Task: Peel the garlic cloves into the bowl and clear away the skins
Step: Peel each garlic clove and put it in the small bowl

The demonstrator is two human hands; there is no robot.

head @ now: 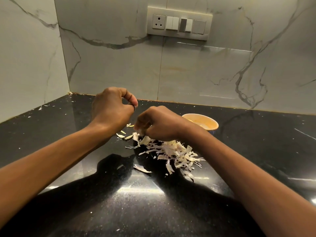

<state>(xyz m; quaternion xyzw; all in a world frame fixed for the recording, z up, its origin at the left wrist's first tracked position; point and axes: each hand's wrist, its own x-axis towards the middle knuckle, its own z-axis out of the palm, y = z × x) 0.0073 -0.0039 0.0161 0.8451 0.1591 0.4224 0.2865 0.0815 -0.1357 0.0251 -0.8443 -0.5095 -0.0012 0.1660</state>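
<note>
Your left hand [111, 109] hung above the black counter [59, 134] with its fingers curled in and the thumb tip meeting the forefinger in a loop. A ring [133, 105] showed on one finger. Whether anything sat inside that curl could not be told.

Your right hand [159, 124] was lower and just to the right of the left, knuckles up and fingers bent downward. Its fingertips were pinching a pale strip at the top edge of the garlic skins [176, 151]. That heap lay directly under and in front of your right hand, spreading toward your right forearm. A few small scraps [123, 135] lay between your two hands, below the left wrist, and one loose piece [142, 168] lay apart from the heap, nearer to you.

The bowl [213, 124] stood just beyond your right wrist, which covered its near side. Something pale lay inside, too hidden to make out. Past both hands rose the marble wall [119, 65], carrying a switch panel [179, 23].
</note>
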